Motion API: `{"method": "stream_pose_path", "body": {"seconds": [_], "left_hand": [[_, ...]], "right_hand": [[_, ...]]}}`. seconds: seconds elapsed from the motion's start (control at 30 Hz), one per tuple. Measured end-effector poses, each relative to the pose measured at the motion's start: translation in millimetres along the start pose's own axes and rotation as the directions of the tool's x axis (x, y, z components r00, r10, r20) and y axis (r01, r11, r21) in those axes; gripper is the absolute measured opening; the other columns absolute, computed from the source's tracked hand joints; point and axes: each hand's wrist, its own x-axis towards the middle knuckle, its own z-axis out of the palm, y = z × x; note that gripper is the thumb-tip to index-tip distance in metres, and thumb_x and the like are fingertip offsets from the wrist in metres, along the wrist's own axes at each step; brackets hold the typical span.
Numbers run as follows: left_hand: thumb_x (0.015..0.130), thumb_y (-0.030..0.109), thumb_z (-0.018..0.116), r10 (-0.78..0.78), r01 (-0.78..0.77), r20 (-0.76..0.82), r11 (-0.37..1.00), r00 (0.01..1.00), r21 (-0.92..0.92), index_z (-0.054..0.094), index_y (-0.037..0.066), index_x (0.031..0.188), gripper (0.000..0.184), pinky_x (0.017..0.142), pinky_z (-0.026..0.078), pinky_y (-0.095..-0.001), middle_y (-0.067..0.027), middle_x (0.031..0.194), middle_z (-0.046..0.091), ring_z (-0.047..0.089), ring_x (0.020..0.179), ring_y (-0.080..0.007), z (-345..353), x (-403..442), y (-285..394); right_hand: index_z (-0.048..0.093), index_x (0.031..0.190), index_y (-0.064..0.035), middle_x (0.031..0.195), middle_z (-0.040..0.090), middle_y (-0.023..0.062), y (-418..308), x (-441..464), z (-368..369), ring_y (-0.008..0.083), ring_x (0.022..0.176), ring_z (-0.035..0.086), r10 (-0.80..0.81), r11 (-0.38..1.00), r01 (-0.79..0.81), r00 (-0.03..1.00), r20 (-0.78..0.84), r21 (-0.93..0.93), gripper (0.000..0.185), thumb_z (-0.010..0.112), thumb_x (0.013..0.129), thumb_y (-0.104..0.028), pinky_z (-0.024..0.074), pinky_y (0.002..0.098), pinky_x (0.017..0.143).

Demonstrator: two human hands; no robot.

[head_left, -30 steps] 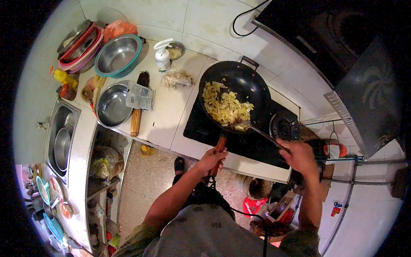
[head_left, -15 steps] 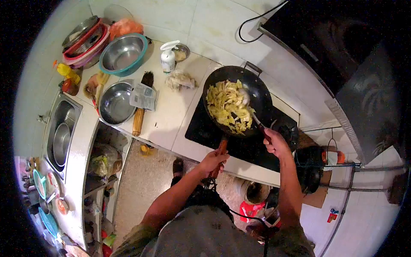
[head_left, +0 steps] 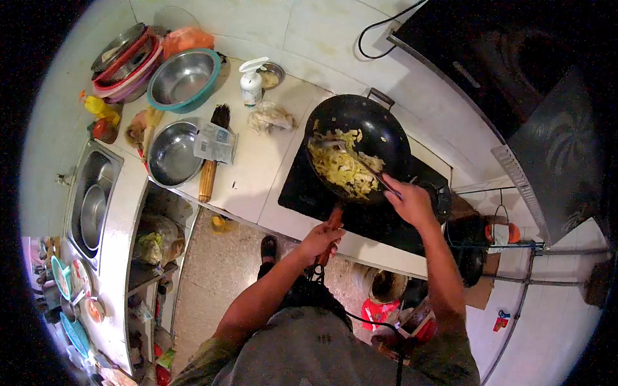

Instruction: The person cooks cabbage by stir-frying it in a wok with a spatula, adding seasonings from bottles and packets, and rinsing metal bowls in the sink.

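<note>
Pale yellow-green chopped food lies in the black wok, which sits on the dark cooktop set in the white counter. The person's left hand has its grip wrapped round the wok's wooden handle. The right hand grasps the spatula, its blade down among the pieces. Well apart, a white spray bottle stands beside a crumpled clear bag.
</note>
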Motion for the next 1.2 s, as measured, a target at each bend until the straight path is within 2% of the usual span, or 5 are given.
{"method": "stream_pose_path", "body": {"seconds": [0.3,0.57,0.87,1.1,1.2], "left_hand": [[0.087,0.024,0.064,-0.062,0.062,0.005,0.998,0.998,-0.025,0.05,0.011,0.104,0.026,0.044,0.042,-0.0259,-0.0004,0.072,0.05,0.049,0.052,-0.0106,-1.5,2.8,-0.2],[0.086,0.024,0.064,-0.033,0.033,-0.005,0.999,0.999,-0.016,0.049,0.009,0.108,0.03,0.044,0.042,-0.0258,-0.0011,0.074,0.05,0.05,0.052,-0.0109,-2.6,3.4,-1.1],[0.087,0.023,0.063,-0.042,0.042,0.01,0.999,0.999,0.005,0.049,0.007,0.112,0.033,0.045,0.043,-0.0261,-0.0016,0.075,0.05,0.05,0.053,-0.0107,-4.0,-0.1,0.8],[0.088,0.023,0.062,-0.027,0.027,0.021,1.0,0.999,0.001,0.048,0.006,0.111,0.032,0.045,0.042,-0.026,-0.0023,0.076,0.05,0.049,0.052,-0.0108,-3.1,2.4,-0.1],[0.088,0.023,0.062,-0.039,0.039,0.027,0.999,0.999,0.007,0.048,0.006,0.111,0.032,0.045,0.042,-0.026,-0.0023,0.077,0.05,0.05,0.053,-0.0107,-5.3,5.1,-0.1]], "right_hand": [[0.062,0.119,-0.0237,0.089,0.066,0.0167,-11.8,-62.0,-88.0,0.0371,0.081,0.063,0.202,0.939,-0.122,0.952,0.23,-0.321,0.037,0.066,0.082,-0.024,0.0501,0.0425,0.074],[0.059,0.121,-0.0156,0.092,0.066,0.0204,13.7,-12.6,-0.7,0.0369,0.082,0.064,0.337,0.938,-0.309,0.916,-0.215,0.155,0.039,0.057,0.088,-0.035,0.0507,0.0432,0.075],[0.053,0.128,-0.0277,0.077,0.062,0.0136,20.0,-73.6,-27.6,0.0314,0.061,0.062,0.018,0.928,-0.028,0.999,-0.031,-0.371,0.042,0.059,0.086,-0.026,0.0489,0.0446,0.052],[0.065,0.113,-0.0177,0.089,0.066,0.0177,-23.2,-71.0,-73.4,0.0349,0.077,0.064,0.309,0.95,-0.292,0.93,0.198,-0.111,0.035,0.067,0.079,-0.021,0.0502,0.0389,0.068],[0.063,0.117,-0.0187,0.087,0.065,0.0196,16.2,-42.6,-6.6,0.0379,0.078,0.063,0.396,0.918,-0.397,0.912,-0.104,0.008,0.034,0.061,0.085,-0.03,0.0501,0.0425,0.071]]}}
